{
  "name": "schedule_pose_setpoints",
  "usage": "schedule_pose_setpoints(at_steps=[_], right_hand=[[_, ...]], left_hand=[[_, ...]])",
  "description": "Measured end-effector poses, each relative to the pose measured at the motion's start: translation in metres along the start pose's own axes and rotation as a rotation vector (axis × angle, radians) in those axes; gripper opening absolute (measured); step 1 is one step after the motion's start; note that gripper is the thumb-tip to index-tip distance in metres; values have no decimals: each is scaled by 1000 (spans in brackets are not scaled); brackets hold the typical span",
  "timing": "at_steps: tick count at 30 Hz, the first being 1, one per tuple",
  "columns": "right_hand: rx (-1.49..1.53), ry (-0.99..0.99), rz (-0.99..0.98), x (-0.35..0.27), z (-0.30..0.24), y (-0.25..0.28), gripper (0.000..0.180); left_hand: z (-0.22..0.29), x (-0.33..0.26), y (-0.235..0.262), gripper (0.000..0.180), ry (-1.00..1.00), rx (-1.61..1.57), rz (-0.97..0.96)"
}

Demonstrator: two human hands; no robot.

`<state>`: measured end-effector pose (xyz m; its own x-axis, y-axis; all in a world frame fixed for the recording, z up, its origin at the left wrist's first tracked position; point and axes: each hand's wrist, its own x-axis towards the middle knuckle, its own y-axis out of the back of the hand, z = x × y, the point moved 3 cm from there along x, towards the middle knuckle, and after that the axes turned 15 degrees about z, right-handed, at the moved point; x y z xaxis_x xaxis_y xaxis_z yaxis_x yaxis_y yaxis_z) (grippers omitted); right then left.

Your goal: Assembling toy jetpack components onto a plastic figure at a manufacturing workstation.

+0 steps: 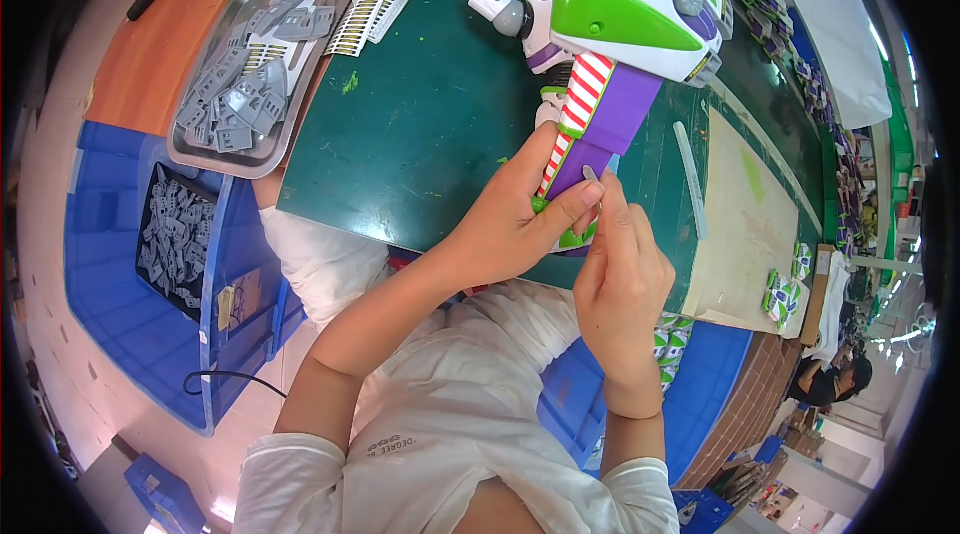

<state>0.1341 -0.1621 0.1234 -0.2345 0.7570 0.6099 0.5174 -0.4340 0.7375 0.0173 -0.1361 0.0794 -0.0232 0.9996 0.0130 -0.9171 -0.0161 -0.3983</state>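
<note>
Your left hand [510, 219] is clamped on the purple, red-and-white striped plastic toy wing [600, 119] at the green bench [420, 124] edge — hold it steady. Your right hand [620, 274], fingertips pinched together, presses a small sticker — smooth it flat.

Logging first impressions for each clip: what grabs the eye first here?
A big white, green and purple toy figure lies on the dark green mat. The left hand grips its purple, red-striped wing, the right hand pinching beside it. A steel tray of grey parts sits upper left.

Head view — steeply downward, close.
</note>
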Motion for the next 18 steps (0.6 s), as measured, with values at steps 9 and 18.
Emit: schedule_pose_setpoints(at_steps=[9, 18], right_hand=[[-2, 33, -77, 4, 3, 3, 46], [3, -24, 6, -2, 3, -4, 46]], left_hand=[[0, 1, 2, 27, -9, -25, -23], [-1, 1, 1, 25, 4, 1, 8]])
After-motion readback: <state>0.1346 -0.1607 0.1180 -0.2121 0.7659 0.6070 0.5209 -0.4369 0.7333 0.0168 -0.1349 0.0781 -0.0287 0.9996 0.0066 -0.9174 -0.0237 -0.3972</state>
